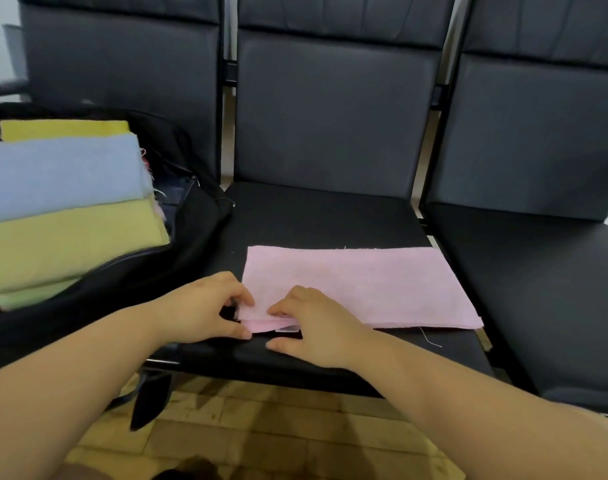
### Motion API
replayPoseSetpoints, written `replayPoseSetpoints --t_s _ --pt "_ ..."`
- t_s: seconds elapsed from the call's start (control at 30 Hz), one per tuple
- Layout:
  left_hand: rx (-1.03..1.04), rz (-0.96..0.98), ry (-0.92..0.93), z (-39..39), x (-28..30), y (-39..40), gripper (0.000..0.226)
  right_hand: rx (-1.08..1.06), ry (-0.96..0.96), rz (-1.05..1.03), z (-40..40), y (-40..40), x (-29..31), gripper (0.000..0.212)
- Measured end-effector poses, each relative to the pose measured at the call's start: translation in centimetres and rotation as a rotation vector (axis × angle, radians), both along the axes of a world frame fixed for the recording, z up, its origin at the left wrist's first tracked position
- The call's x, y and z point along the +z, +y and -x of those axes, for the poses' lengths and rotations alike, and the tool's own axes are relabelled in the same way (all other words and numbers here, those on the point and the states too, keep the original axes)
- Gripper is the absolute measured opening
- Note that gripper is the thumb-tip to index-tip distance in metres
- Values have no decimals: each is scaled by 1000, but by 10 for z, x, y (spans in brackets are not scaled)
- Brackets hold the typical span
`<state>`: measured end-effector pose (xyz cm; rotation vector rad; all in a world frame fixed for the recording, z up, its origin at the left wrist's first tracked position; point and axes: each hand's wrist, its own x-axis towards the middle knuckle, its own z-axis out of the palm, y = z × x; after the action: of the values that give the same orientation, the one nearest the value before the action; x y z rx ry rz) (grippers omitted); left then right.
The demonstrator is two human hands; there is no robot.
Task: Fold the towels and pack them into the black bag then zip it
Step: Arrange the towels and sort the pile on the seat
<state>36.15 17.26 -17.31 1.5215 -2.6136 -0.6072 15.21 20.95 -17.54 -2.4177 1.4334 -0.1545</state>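
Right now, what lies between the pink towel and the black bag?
In the head view, only bare black seat separates the pink towel from the black bag; nearer the front edge, the left hand pinches the towel's corner there.

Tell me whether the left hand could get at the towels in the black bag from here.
Probably yes: the black bag lies open beside the left hand, with nothing between it and the stacked towels.

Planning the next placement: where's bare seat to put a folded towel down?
Free: right seat, bare; middle seat between backrest and pink towel. Crowded: left, open black bag stacked with towels; front edge, left hand and right hand at the towel's corner.
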Motion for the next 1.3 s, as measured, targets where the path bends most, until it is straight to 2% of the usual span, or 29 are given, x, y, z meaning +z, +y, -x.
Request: replayPoseSetpoints --t_s 0.1,0.17,0.27,0.33,0.4,0.5,0.57,0.63,0.67,0.7,0.73,0.8,0.9,0.97,1.07,1.17,1.3 --pt "-2 96 -59 3 0 8 28 -37 -41 -34 -4 6 3 50" --pt "-29 179 -166 11 2 15 25 -44 -50 -57 -5 11 5 51" --pt "-63 147 -246 19 7 22 23 -47 -41 -71 -3 21 7 43" --pt "-41 22 -153 20 16 27 31 -41 -108 -98 -1 28 10 27" --pt "-37 -79 39 22 25 33 37 -61 -213 -149 0 33 15 30" --pt "10 -163 315 22 41 39 27 -142 -426 -213 3 34 24 38" --pt "33 -241 385 19 50 34 28 -185 -510 -264 10 31 32 40" --pt "31 -232 237 13 54 26 44 -216 -529 -319 22 29 46 26" --pt "26 -193 129 10 55 21 43 -235 -534 -366 31 28 53 13" --pt "27 -160 51 8 56 16 37 -244 -531 -421 41 26 59 11" --pt "38 -148 29 7 57 10 28 -242 -533 -476 52 25 66 19" --pt "73 -200 140 7 62 1 14 -225 -526 -575 74 24 78 21" --pt "106 -258 381 25 69 -10 5 -215 -440 -627 107 22 89 14" --pt "121 -210 496 47 73 -16 4 -224 -406 -623 126 19 95 15" --pt "192 -99 684 85 76 -26 8 -275 -433 -636 150 15 106 30" --pt "229 -28 787 121 77 -35 9 -369 -436 -644 171 10 113 34" --pt "238 0 830 162 71 -46 11 -533 -338 -575 195 1 107 16"
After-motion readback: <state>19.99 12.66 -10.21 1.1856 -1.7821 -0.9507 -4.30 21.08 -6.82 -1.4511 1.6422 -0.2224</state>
